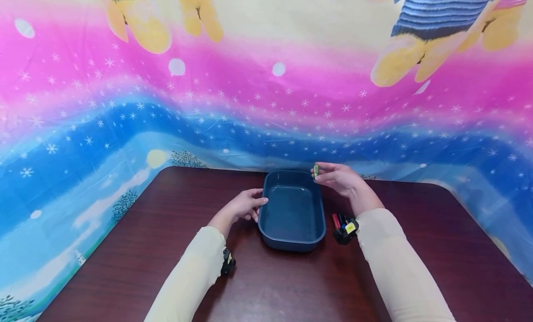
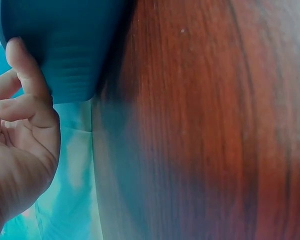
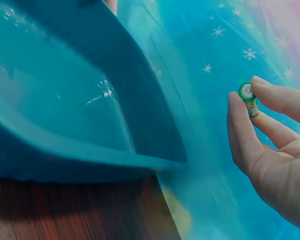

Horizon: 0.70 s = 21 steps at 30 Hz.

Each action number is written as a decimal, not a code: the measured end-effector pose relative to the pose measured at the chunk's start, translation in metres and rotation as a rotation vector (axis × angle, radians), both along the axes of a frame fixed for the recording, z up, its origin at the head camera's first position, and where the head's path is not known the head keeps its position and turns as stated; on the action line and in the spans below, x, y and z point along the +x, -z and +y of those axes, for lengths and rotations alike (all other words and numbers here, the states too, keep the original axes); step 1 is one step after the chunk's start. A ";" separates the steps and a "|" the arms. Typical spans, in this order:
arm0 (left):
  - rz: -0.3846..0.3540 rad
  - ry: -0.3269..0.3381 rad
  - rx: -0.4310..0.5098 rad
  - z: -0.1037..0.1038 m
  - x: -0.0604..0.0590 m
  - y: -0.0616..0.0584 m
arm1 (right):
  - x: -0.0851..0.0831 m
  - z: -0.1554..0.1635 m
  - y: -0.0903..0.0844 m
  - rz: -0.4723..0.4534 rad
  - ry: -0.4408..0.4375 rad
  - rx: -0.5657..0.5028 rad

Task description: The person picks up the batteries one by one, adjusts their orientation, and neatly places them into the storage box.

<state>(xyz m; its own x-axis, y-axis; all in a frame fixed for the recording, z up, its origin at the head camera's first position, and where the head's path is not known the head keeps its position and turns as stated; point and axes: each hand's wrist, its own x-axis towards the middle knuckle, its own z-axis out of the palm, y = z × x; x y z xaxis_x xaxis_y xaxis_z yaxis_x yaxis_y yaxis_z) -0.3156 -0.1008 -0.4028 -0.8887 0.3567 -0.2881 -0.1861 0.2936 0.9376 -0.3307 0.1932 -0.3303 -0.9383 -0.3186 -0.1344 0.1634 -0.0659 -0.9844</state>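
Note:
A deep dark blue-grey plastic bin (image 1: 291, 243) stands on the table, its inside floor bare. My left hand (image 1: 245, 205) holds the bin's left side, with a fingertip over the rim and other fingers along the outer wall; the left wrist view also shows the hand (image 2: 27, 135) against that wall. Above the bin's far right corner, my right hand (image 1: 342, 179) pinches a small green-and-gold battery (image 1: 316, 170) between thumb and fingers. In the right wrist view the battery (image 3: 252, 106) shows its silvery end, clear of the bin.
Right of the bin, under my right wrist, lie a red cylinder (image 1: 336, 221) and some dark and blue pieces, partly hidden by the wrist camera (image 1: 350, 228). The dark wooden table (image 1: 266, 285) ends at a patterned cloth (image 1: 233, 104) behind it.

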 end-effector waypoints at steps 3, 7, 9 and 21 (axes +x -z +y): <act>0.002 0.002 0.000 0.000 0.000 0.001 | -0.002 -0.004 0.002 -0.011 0.003 -0.018; 0.006 0.000 0.000 0.000 0.000 0.002 | -0.004 -0.007 0.005 -0.032 0.009 -0.050; 0.008 -0.005 -0.005 0.000 0.000 0.001 | -0.004 -0.009 0.006 -0.040 0.007 -0.070; 0.009 -0.020 -0.012 0.001 0.001 0.001 | -0.011 -0.025 0.010 -0.067 -0.008 -0.144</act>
<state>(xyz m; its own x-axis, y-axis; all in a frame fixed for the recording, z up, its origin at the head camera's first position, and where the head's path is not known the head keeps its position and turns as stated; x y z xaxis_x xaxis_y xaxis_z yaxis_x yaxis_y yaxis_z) -0.3151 -0.0996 -0.4040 -0.8983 0.3351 -0.2841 -0.1835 0.3014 0.9357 -0.3418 0.1682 -0.3405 -0.9260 -0.3469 -0.1488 0.2294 -0.2041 -0.9517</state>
